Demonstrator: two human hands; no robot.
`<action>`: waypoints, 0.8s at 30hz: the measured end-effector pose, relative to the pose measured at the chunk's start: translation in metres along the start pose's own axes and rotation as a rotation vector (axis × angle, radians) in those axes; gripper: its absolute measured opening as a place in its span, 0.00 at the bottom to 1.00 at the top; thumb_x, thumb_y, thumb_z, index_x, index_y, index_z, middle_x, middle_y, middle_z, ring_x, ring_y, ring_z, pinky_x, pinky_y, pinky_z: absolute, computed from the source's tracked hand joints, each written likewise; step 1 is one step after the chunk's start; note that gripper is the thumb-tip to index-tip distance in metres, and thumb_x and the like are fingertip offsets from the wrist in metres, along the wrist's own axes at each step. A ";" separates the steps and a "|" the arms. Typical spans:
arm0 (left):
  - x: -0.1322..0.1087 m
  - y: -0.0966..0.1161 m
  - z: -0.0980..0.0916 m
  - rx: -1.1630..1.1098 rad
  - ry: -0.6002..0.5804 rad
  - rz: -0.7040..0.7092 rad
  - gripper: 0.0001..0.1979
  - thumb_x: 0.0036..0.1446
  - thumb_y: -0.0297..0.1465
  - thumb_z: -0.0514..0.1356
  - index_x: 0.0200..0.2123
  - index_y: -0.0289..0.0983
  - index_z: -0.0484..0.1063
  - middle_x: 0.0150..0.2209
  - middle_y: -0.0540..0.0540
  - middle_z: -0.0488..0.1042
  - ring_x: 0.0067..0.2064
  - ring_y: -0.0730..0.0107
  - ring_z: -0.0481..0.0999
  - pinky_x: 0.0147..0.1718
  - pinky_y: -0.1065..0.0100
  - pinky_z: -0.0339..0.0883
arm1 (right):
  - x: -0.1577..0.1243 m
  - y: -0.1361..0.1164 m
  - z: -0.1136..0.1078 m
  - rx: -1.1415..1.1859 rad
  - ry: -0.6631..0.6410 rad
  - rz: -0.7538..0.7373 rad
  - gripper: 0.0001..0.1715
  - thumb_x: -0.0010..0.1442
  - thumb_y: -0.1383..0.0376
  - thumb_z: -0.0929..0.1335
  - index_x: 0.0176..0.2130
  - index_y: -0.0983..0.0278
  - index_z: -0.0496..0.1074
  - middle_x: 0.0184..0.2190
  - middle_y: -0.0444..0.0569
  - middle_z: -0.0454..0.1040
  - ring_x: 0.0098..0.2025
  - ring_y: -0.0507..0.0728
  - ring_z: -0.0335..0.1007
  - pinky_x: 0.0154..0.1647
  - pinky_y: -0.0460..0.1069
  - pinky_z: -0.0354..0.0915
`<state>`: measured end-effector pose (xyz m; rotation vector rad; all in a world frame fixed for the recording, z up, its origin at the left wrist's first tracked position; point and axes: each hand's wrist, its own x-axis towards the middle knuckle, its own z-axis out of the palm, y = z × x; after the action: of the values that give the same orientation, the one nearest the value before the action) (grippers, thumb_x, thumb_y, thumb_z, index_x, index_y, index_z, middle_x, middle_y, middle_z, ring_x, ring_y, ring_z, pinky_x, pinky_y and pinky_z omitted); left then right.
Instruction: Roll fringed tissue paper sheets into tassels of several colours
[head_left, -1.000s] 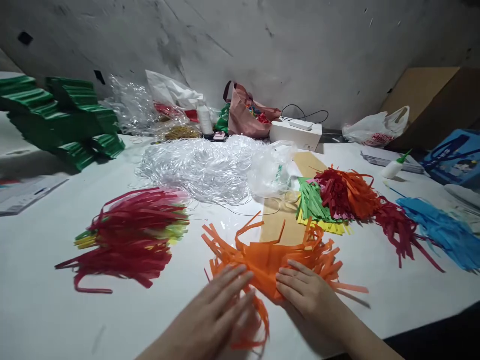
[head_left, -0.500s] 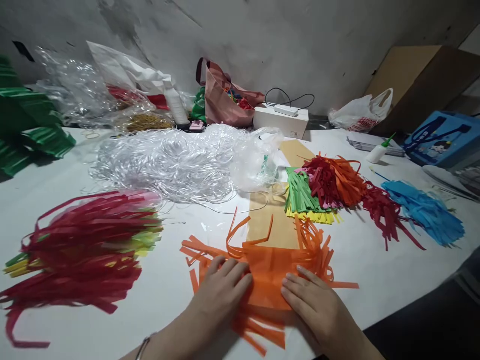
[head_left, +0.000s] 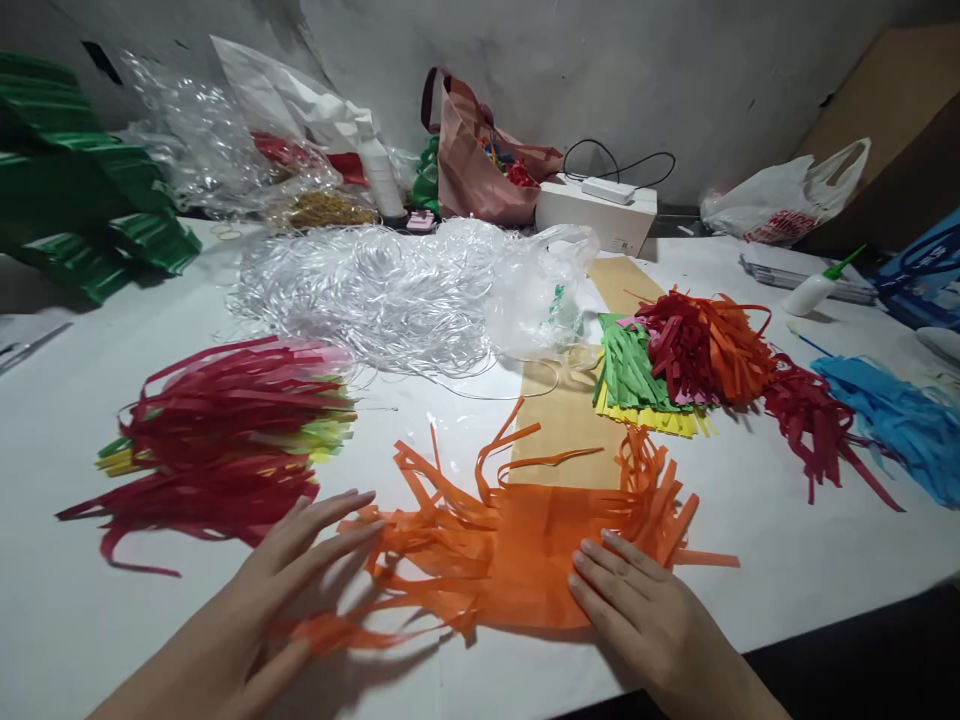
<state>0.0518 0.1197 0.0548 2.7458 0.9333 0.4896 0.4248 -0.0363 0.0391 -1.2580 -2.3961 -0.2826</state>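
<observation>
In front of me lies an orange fringed tissue-paper sheet (head_left: 536,560), with a plain middle and loose cut strips on both sides. My right hand (head_left: 652,610) rests flat on the right part of its plain middle, fingers stretched out. At the left ends of the strips is my left hand (head_left: 300,580), fingers spread and thumb apart. One orange strip runs beside its thumb, and whether the hand grips it is unclear. A dark red fringed paper bundle (head_left: 217,440) with pink, yellow and green layers lies just beyond my left hand.
Several fringed tassels, among them a green one (head_left: 630,365) and a blue one (head_left: 900,420), lie at right. Behind is a heap of white string (head_left: 360,290) beside a clear plastic bag (head_left: 536,300). A glue bottle (head_left: 810,293) and white box (head_left: 596,215) stand farther back.
My left hand has moved left off the sheet's middle to the strip ends, its fingers spreading. The left strips now fan out leftward. My right hand stays on the sheet; the view has shifted.
</observation>
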 end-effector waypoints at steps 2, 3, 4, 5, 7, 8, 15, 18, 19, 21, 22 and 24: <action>0.000 0.033 0.000 -0.075 0.023 -0.007 0.26 0.63 0.29 0.51 0.64 0.47 0.63 0.69 0.42 0.60 0.67 0.49 0.64 0.61 0.51 0.65 | 0.000 0.000 -0.001 0.012 -0.014 -0.007 0.25 0.63 0.81 0.58 0.52 0.74 0.75 0.51 0.60 0.79 0.58 0.62 0.74 0.65 0.61 0.64; 0.005 0.052 0.005 -0.094 0.041 0.043 0.25 0.63 0.29 0.52 0.63 0.47 0.65 0.67 0.42 0.64 0.65 0.50 0.67 0.61 0.52 0.66 | -0.001 0.000 -0.002 0.021 -0.017 -0.006 0.25 0.63 0.80 0.57 0.52 0.74 0.75 0.51 0.60 0.79 0.58 0.62 0.73 0.65 0.61 0.63; 0.012 0.071 0.012 -0.108 0.057 0.120 0.23 0.64 0.28 0.53 0.61 0.47 0.66 0.64 0.42 0.70 0.62 0.54 0.71 0.59 0.56 0.70 | -0.002 0.000 -0.002 0.033 -0.019 -0.002 0.25 0.64 0.80 0.57 0.52 0.74 0.75 0.51 0.60 0.79 0.59 0.62 0.73 0.65 0.61 0.63; 0.020 0.089 0.021 -0.127 0.057 0.221 0.21 0.65 0.28 0.54 0.60 0.47 0.68 0.58 0.42 0.76 0.58 0.58 0.75 0.56 0.61 0.73 | -0.003 0.000 -0.002 0.047 -0.018 0.004 0.24 0.64 0.79 0.58 0.53 0.74 0.75 0.52 0.60 0.79 0.59 0.62 0.73 0.65 0.61 0.63; 0.039 0.117 0.043 -0.126 0.022 0.375 0.17 0.67 0.26 0.54 0.56 0.41 0.71 0.50 0.41 0.81 0.52 0.60 0.79 0.52 0.63 0.76 | -0.006 0.001 -0.003 0.083 -0.013 0.026 0.23 0.65 0.78 0.58 0.53 0.74 0.74 0.52 0.59 0.79 0.59 0.61 0.72 0.66 0.61 0.62; 0.048 0.127 0.053 -0.124 0.040 0.393 0.16 0.67 0.25 0.53 0.55 0.38 0.71 0.48 0.40 0.81 0.49 0.60 0.80 0.49 0.63 0.77 | -0.007 0.001 -0.003 0.106 -0.013 0.041 0.22 0.65 0.78 0.59 0.53 0.74 0.74 0.51 0.59 0.79 0.59 0.60 0.73 0.66 0.60 0.62; 0.061 0.120 0.071 -0.261 0.031 0.321 0.14 0.69 0.24 0.47 0.45 0.38 0.73 0.41 0.41 0.81 0.38 0.61 0.78 0.37 0.62 0.73 | -0.016 0.003 -0.007 0.207 0.024 0.159 0.17 0.66 0.75 0.63 0.52 0.70 0.74 0.47 0.55 0.82 0.57 0.58 0.75 0.66 0.59 0.63; 0.049 0.104 0.065 -0.330 0.013 0.277 0.13 0.66 0.23 0.49 0.44 0.40 0.72 0.43 0.42 0.80 0.43 0.60 0.77 0.42 0.62 0.71 | -0.016 0.002 -0.005 0.220 0.065 0.187 0.17 0.66 0.76 0.63 0.52 0.70 0.74 0.46 0.55 0.82 0.55 0.59 0.76 0.65 0.60 0.64; 0.044 0.098 0.062 -0.328 0.003 0.246 0.12 0.64 0.23 0.51 0.43 0.41 0.72 0.44 0.42 0.80 0.45 0.60 0.77 0.45 0.61 0.70 | -0.015 0.001 -0.004 0.221 0.075 0.195 0.18 0.66 0.76 0.63 0.52 0.69 0.74 0.45 0.55 0.82 0.54 0.59 0.77 0.65 0.60 0.65; 0.034 0.085 0.056 -0.279 -0.008 0.179 0.11 0.63 0.24 0.53 0.42 0.43 0.72 0.47 0.43 0.80 0.49 0.58 0.76 0.51 0.58 0.68 | -0.014 0.001 -0.004 0.211 0.084 0.194 0.18 0.65 0.77 0.63 0.51 0.68 0.75 0.45 0.55 0.83 0.53 0.59 0.78 0.64 0.60 0.66; 0.028 0.077 0.053 -0.243 -0.001 0.150 0.10 0.62 0.25 0.54 0.42 0.43 0.72 0.48 0.44 0.80 0.51 0.58 0.76 0.53 0.56 0.67 | -0.014 0.001 -0.005 0.201 0.083 0.186 0.18 0.65 0.78 0.63 0.51 0.69 0.75 0.44 0.55 0.83 0.53 0.59 0.78 0.64 0.60 0.66; 0.015 0.058 0.044 -0.178 0.026 0.097 0.10 0.62 0.28 0.56 0.44 0.45 0.73 0.50 0.45 0.79 0.53 0.56 0.74 0.56 0.54 0.64 | -0.014 0.001 -0.007 0.177 0.075 0.165 0.18 0.65 0.78 0.63 0.50 0.70 0.75 0.44 0.55 0.83 0.52 0.59 0.78 0.64 0.60 0.66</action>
<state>0.1112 0.0806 0.0344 2.6377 0.7261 0.5959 0.4342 -0.0490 0.0390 -1.3279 -2.1857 -0.0654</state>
